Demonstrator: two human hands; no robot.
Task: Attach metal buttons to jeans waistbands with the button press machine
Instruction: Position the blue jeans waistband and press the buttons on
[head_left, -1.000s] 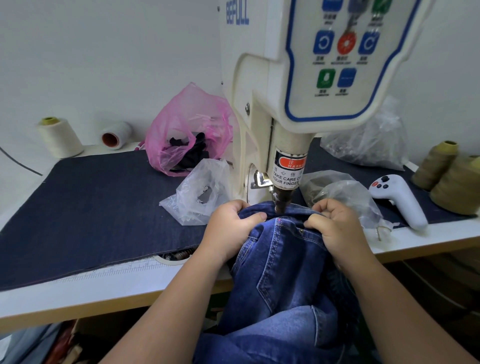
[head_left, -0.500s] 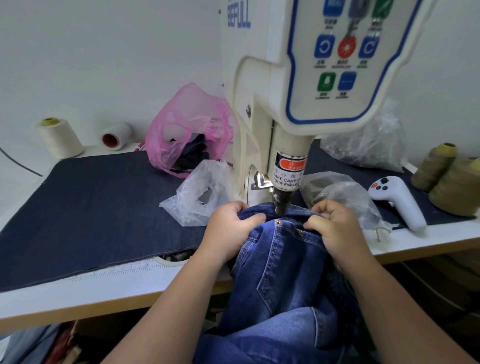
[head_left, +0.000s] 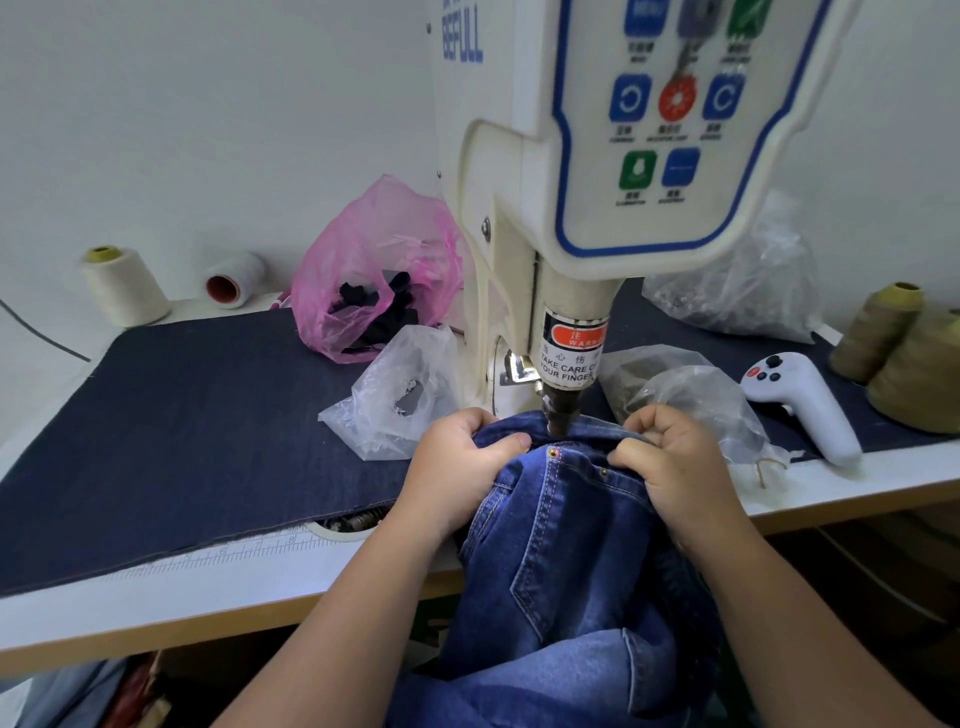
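Change over the last second: almost none. My left hand (head_left: 457, 467) and right hand (head_left: 675, 467) hold the same grip on the jeans (head_left: 561, 545), waistband (head_left: 587, 434) still bunched up under the press head (head_left: 561, 410). Only shift I can see is the fabric creeping slightly toward me, so the copper rivet (head_left: 552, 453) at the pocket corner now shows clear below the punch. The head touches or nearly touches the waistband; I can't tell whether the stroke has fired, and no button is visible under it.

Read: I'm still in positioning/hold, button not confirmed set. Thumbs sit close to the punch, right by the warning label (head_left: 574, 348).

Hands: both curled tight on denim, left thumb on top of the fold, right fingers pinching the band's edge. Neither is free.

Jeans location: waistband on the machine bed at the front edge of the counter (head_left: 883, 473), legs hanging down toward my lap.

Counts:
- button press machine (head_left: 597, 182): 1
- jeans: 1 pair
- rivets visible: 2, second rivet (head_left: 604, 472) to the right
- thread cones: 4, two cream cones (head_left: 124, 286) on the left, one of them lying on its side, two olive cones (head_left: 904, 353) on the right
- plastic bags: 4, one pink bag (head_left: 374, 270), three clear bags (head_left: 400, 395)
- white handheld controller (head_left: 805, 400): 1
- dark denim mat (head_left: 208, 415): 1
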